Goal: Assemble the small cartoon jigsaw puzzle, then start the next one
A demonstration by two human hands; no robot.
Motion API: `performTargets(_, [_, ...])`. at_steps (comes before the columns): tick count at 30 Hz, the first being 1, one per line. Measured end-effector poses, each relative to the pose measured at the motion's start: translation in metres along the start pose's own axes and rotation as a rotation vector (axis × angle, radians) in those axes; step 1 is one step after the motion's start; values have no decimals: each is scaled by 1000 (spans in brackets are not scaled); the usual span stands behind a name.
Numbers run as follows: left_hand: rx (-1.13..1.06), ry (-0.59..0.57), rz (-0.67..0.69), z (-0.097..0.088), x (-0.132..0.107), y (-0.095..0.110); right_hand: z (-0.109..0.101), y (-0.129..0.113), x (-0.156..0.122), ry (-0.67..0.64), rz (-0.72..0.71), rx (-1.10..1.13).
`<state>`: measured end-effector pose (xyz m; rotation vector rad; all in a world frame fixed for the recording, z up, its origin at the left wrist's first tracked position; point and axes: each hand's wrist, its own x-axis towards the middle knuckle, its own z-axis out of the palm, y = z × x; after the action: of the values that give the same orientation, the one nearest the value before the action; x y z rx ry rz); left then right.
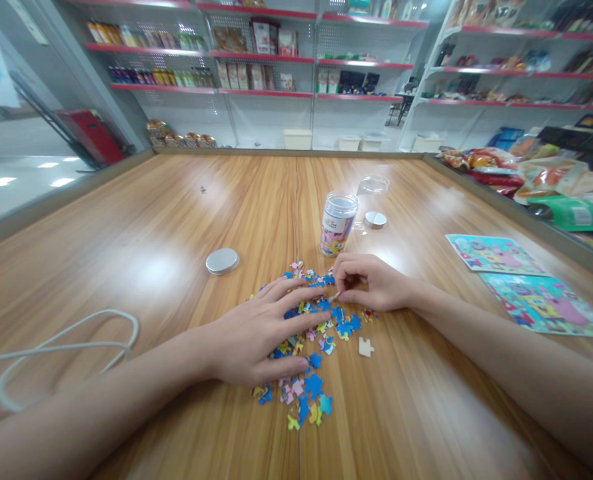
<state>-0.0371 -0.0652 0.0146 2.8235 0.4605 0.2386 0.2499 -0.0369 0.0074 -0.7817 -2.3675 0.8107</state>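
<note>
Colourful jigsaw puzzle pieces (314, 385) lie in a loose heap on the wooden table. My left hand (271, 328) rests palm down over the heap, fingers spread, and hides part of it. At the heap's right side, my right hand (364, 283) pinches a small puzzle piece (334, 297) between thumb and fingers. A single pale piece (365, 347), blank side up, sits just right of the heap. Behind my right hand stands an uncapped clear jar (337, 225) with a cartoon label.
A silver lid (222, 261) lies left of the heap, near a white cable (121, 313). Another round lid (375, 220) and a clear plastic ring (374, 185) are behind the jar. Two cartoon picture sheets (551, 303) lie right. Stocked shelves (266, 57) stand beyond the table.
</note>
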Motion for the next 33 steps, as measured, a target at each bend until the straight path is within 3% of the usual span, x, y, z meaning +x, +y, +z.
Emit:
performTargets(5, [49,-35,-17,1,-2,0,1,1,0,39,13,50])
performTargets(11, [21,-9,-77,3,-4,-1,1,2,-1,66,-89,-42])
performTargets(15, [20,9,-72,5,-4,-2,5,2,-1,5,-159,-177])
performTargets(24, [54,14,-64,1,-2,1,7,0,-3,42,-167,-277])
performTargets(26, [68,83,-114,2,-2,-1,9,-2,-2,104,-178,-284])
performTargets(29, [116,180,-293,9,-2,-7,15,-10,-2,158,-116,-361])
performTargets(33, [177,111,-438,19,-1,-15,27,-23,-3,-42,15,-514])
